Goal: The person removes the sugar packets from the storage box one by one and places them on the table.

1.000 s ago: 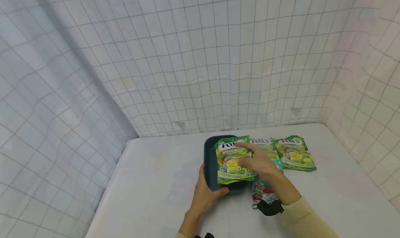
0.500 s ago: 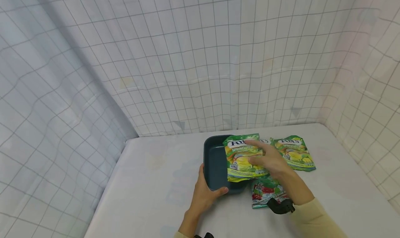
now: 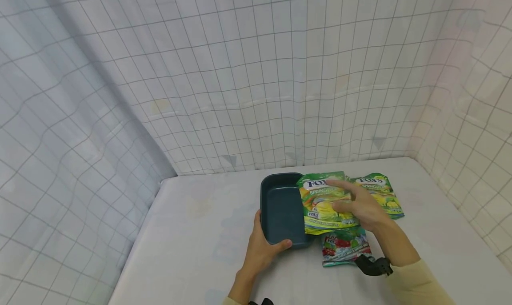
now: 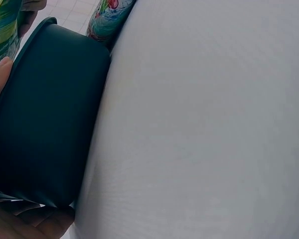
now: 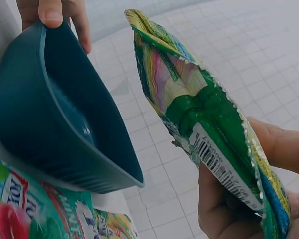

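Observation:
A dark teal rectangular tub (image 3: 282, 211) sits on the white table, its bare inside showing. My left hand (image 3: 262, 250) grips its near left corner, thumb over the front rim and fingers along the left side. A green and yellow Fox's Spring Tea candy bag (image 3: 318, 207) is pinched in my right hand (image 3: 364, 207), above the tub's right edge. The right wrist view shows the barcode on the back of this bag (image 5: 204, 119), held apart from the tub wall (image 5: 25, 94). Thumb and fingers press it from both faces.
Another green Fox's bag (image 3: 386, 196) lies flat at the back right. A Fox's bag with red fruit and mint green print (image 3: 346, 249) lies just right of the tub, partly under the held bag. Grid-patterned white curtains (image 3: 260, 96) enclose the table's back and sides.
My right hand has carried the candy bag rightward, from over the tub to its right edge, uncovering the tub's inside. The left hand and tub have stayed in place.

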Demonstrator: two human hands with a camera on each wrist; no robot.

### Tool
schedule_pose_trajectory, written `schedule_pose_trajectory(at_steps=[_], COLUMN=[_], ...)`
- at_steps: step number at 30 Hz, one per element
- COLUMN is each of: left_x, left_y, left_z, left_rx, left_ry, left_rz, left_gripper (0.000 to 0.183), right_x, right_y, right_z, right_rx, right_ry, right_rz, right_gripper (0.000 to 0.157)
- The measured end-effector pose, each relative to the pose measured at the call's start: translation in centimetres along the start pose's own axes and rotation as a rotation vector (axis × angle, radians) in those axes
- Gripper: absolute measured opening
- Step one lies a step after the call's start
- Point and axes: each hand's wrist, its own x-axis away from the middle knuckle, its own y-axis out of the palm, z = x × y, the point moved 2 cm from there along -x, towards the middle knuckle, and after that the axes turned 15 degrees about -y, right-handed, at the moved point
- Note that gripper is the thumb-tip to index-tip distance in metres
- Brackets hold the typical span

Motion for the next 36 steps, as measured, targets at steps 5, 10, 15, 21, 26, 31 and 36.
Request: schedule_pose_trajectory(at_steps=[5,10,15,21,26,31,36], left_x=[-0.1,-0.1,-0.1,-0.1,-0.2,-0.1,-0.1], left_y=[-0.1,-0.2,-0.3,-0.5,-0.4,-0.3,-0.2], left_z=[-0.2,-0.4,-0.3,-0.2,-0.1,-0.2,-0.3], left_rx=[0.004,0.011,0.005,-0.001,0.02,0.034,0.028], left_ry=[0.01,0.013,0.017,0.012,0.035,0.044,0.04], left_rz=[0.0,-0.011,-0.018,-0.019,-0.026,-0.029,-0.026], left_gripper=[0.129,0.129,0.127,0.128,0.127,0.128,0.128], right_x=[0.5,1.0,1.7,2.5,3.0,3.9,4.8], right_y=[-1.0,-1.9,-3.0,-4.2,-5.6,-6.7,-7.8], right_z=[0.4,0.6,0.9,1.2,1.4,1.7,2.1], right_rx=[-0.007,0.025,-0.038,-0.1,-0.127,-0.193,-0.201], right_ry=[-0.012,0.004,-0.008,0.017,0.013,0.015,0.024], right_rz=[0.009,0.019,0.014,0.007,0.006,-0.001,0.006], right_gripper=[0.069,0.069,0.068,0.066,0.065,0.063,0.063])
